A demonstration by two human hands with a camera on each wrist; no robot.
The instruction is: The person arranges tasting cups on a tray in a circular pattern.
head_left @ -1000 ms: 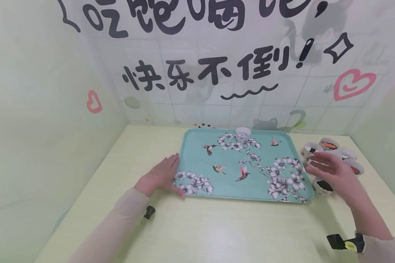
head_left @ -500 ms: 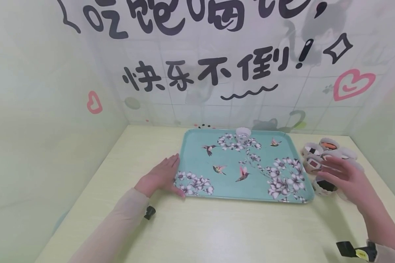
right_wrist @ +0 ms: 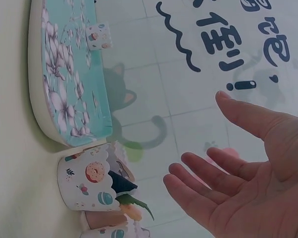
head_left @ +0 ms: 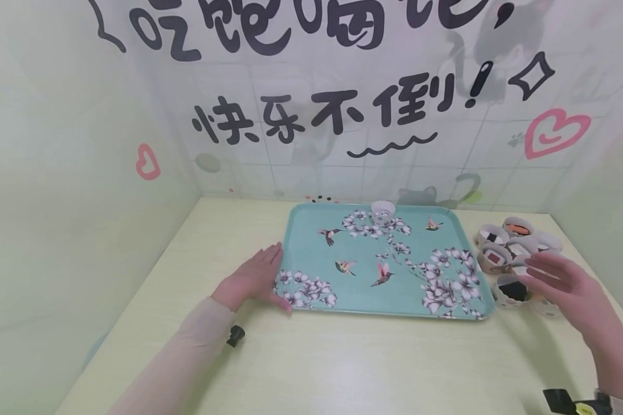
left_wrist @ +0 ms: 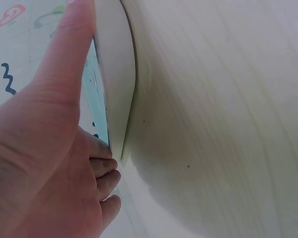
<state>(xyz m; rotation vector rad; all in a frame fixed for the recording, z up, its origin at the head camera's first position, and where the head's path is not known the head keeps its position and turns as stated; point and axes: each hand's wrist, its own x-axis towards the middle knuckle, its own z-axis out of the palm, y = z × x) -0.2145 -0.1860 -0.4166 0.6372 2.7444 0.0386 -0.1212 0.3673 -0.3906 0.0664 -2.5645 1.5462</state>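
A turquoise tray printed with flowers and birds lies on the pale table. My left hand rests against its near left corner, fingers straight along the left side and thumb at the front edge. In the left wrist view the tray's pale outer rim runs beside the thumb. One small white paper cup stands at the back of the tray. My right hand hovers over the cups to the right, fingers loosely spread, holding nothing. Nearest it is a printed paper cup with a dark triangular piece inside.
Several more paper cups cluster right of the tray: one with a black-banded white piece, one with a red-centred piece, one with something orange. My right hand hides part of the cluster. A printed backdrop closes off the rear.
My right hand has drawn back to the right and slightly toward me, uncovering several cups beside the tray. The left hand and the tray have stayed in place.
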